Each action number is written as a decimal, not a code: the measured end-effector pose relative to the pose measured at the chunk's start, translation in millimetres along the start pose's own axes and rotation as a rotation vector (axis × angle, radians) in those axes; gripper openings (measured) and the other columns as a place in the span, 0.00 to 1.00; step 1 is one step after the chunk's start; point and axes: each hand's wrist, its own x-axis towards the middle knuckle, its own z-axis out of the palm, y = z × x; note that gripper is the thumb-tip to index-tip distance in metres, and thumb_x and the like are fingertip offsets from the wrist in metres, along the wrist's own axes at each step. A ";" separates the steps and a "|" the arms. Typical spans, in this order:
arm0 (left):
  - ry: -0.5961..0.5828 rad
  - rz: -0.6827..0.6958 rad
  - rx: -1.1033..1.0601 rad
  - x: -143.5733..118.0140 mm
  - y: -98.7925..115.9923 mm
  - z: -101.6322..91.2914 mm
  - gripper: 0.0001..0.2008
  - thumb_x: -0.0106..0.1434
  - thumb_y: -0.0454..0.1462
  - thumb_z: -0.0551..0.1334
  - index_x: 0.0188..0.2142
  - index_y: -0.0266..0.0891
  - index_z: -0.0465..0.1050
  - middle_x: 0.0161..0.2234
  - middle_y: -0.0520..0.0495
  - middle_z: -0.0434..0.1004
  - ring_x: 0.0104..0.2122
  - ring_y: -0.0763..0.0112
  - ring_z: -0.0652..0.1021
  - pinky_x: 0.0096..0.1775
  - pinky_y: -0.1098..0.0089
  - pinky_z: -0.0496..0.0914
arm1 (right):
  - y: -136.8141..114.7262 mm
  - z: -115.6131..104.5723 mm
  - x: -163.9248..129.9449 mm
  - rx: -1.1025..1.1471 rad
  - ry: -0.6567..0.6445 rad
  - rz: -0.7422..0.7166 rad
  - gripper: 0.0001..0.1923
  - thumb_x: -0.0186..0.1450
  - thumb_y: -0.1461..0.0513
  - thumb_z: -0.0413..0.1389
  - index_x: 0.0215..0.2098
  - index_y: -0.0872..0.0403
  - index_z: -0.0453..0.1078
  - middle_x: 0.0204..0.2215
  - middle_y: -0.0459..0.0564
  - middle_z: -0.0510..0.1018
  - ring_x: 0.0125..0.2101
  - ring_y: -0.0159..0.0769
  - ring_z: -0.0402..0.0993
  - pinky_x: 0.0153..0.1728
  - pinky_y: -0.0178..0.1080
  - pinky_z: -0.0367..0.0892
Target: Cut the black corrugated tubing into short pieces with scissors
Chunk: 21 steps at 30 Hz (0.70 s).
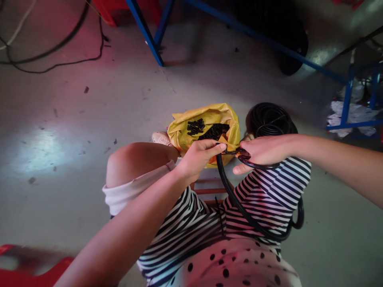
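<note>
My left hand [199, 157] pinches a black corrugated tube [229, 189] near its end, between thumb and fingers. From there the tube curves down over my lap and around to the right. My right hand [265, 149] is closed around a pair of scissors [254, 164] with black handles, its blades close to the tube end by my left fingertips. Whether the blades touch the tube I cannot tell. Just beyond both hands stands an open yellow bag [176, 137], with several short black tube pieces [196, 126] inside it.
A coil of black tubing [271, 115] lies to the right of the bag. Blue metal frame legs [146, 30] stand ahead. Black cables [68, 40] cross the floor at far left. Red plastic objects [56, 271] show at lower left, white plastic-wrapped items [341, 115] at right.
</note>
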 end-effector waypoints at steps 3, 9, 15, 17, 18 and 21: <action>0.018 0.005 -0.012 0.5 -0.8 -0.6 0.18 0.56 0.49 0.73 0.37 0.36 0.84 0.38 0.44 0.85 0.39 0.64 0.80 0.46 0.66 0.71 | -4.8 -1.6 2.3 0.065 -0.091 -0.101 0.31 0.61 0.36 0.54 0.41 0.52 0.77 0.33 0.52 0.81 0.31 0.42 0.75 0.33 0.40 0.65; 0.031 -0.006 -0.014 2.1 -4.8 -1.5 0.17 0.57 0.48 0.72 0.37 0.36 0.84 0.39 0.44 0.85 0.39 0.64 0.79 0.47 0.65 0.70 | 3.9 1.8 13.5 -0.017 -0.007 0.008 0.33 0.55 0.34 0.58 0.37 0.53 0.77 0.28 0.49 0.78 0.27 0.37 0.71 0.29 0.37 0.59; 0.022 -0.024 0.000 2.7 -6.0 -2.2 0.17 0.57 0.47 0.72 0.38 0.35 0.83 0.39 0.44 0.85 0.39 0.64 0.79 0.46 0.65 0.69 | 9.3 7.1 17.6 -0.030 0.031 0.039 0.34 0.53 0.33 0.60 0.33 0.53 0.78 0.24 0.49 0.76 0.24 0.35 0.68 0.27 0.37 0.55; 0.018 -0.027 0.013 2.9 -6.4 -2.4 0.17 0.57 0.48 0.72 0.37 0.35 0.83 0.39 0.44 0.85 0.39 0.65 0.79 0.45 0.65 0.69 | 9.6 7.8 18.0 -0.027 0.042 0.054 0.34 0.52 0.32 0.60 0.32 0.53 0.78 0.22 0.49 0.75 0.23 0.36 0.67 0.27 0.38 0.54; 0.015 -0.029 0.018 2.9 -6.7 -2.2 0.17 0.57 0.48 0.71 0.36 0.36 0.83 0.38 0.44 0.84 0.38 0.66 0.78 0.44 0.66 0.69 | 9.9 8.3 18.4 -0.028 0.050 0.061 0.34 0.51 0.32 0.60 0.31 0.53 0.78 0.22 0.49 0.74 0.23 0.36 0.67 0.27 0.38 0.54; 0.014 -0.044 0.033 2.4 -7.5 -0.4 0.17 0.57 0.48 0.71 0.35 0.36 0.82 0.36 0.44 0.84 0.37 0.66 0.78 0.42 0.67 0.69 | 12.2 11.0 20.4 -0.026 0.082 0.052 0.33 0.51 0.32 0.61 0.28 0.53 0.77 0.20 0.49 0.73 0.22 0.35 0.65 0.27 0.38 0.53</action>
